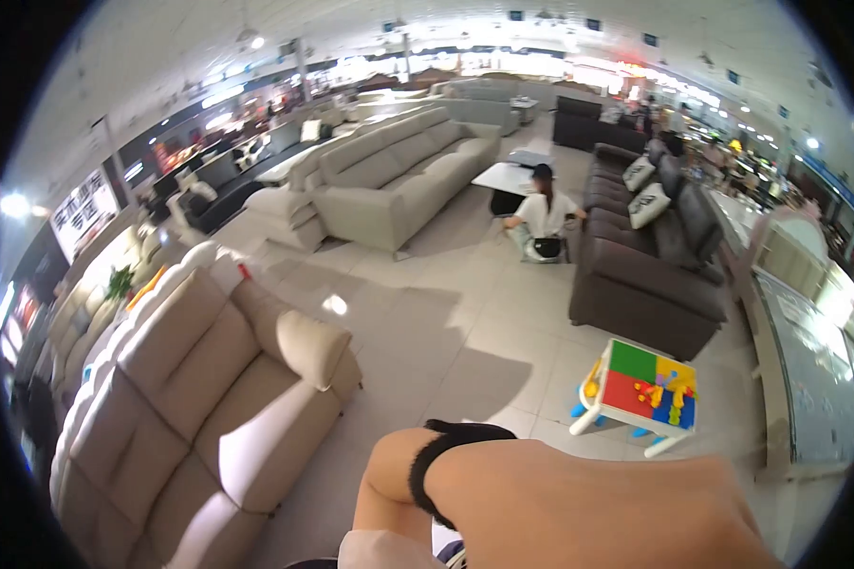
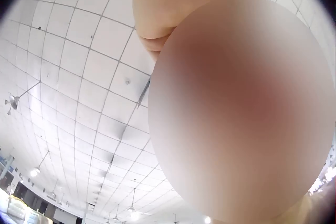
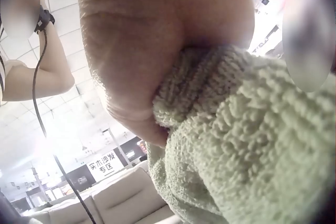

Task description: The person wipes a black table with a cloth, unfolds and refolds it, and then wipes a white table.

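In the right wrist view my right hand (image 3: 142, 45) grips a bunched, pale green terry towel (image 3: 236, 129), its folds pushed up against the palm. My left hand (image 2: 184, 3) shows at the top of the left wrist view, close by a large blurred patch that hides most of its fingers; whether it holds anything I cannot tell. Across the right wrist view's upper left, a bent bare arm (image 3: 58, 71) is raised, with a black strap (image 3: 44, 20) and a cable at its wrist. A bare arm (image 1: 588, 503) fills the bottom of the head view, beside a black band (image 1: 427, 474).
A beige sofa (image 1: 190, 417) stands at the left, a long grey sofa (image 1: 389, 180) farther back. At the right are a dark brown sofa (image 1: 636, 266) and a small table with coloured panels (image 1: 626, 394). A person (image 1: 546, 218) crouches by a white table (image 1: 503, 177).
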### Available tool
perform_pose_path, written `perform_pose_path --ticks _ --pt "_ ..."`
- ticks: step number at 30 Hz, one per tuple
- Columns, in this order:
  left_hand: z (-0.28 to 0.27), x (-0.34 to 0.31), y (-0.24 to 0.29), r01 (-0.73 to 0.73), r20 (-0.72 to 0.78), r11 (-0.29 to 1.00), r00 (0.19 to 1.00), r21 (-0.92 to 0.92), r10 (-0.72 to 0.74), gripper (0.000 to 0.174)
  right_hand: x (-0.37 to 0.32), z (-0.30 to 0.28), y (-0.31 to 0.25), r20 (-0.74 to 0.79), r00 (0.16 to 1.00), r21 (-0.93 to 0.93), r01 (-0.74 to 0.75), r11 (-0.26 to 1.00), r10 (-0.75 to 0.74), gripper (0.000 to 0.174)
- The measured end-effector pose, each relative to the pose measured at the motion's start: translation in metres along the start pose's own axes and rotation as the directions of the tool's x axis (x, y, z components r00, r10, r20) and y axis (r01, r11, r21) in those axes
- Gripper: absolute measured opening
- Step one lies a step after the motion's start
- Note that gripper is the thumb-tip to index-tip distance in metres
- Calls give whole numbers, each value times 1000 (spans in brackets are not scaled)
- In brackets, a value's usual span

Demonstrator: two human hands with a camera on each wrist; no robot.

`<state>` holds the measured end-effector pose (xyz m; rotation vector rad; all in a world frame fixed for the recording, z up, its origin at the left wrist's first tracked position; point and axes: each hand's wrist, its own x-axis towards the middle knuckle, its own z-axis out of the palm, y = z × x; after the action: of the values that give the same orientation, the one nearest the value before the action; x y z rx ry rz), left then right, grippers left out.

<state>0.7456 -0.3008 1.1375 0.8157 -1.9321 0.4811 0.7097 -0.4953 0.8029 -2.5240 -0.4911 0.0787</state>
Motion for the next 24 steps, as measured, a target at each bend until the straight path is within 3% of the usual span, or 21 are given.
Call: perform_pose_path --ticks 3,6,9,12,16,24 --pt "-27 -24 -26 30 -25 999 999 44 -29 40 58 3 22 -15 996 50 92 995 -91 27" --pt "-61 -42 -61 60 -35 994 998 91 -57 39 126 -12 36 114 985 80 118 990 -127 27" --pt "-100 -55 -100 71 -28 987 997 147 -68 39 191 -27 59 158 978 73 128 989 -138 29" --pt "-139 -73 -141 86 -29 978 996 190 -82 38 251 -79 43 130 990 109 46 993 -60 30" --pt "-192 -93 -194 103 -30 968 995 229 -99 37 343 -63 119 186 961 15 205 979 -204 30" --pt "-287 -146 -279 114 -23 964 993 241 -112 35 496 -74 112 264 926 81 257 963 -270 26"
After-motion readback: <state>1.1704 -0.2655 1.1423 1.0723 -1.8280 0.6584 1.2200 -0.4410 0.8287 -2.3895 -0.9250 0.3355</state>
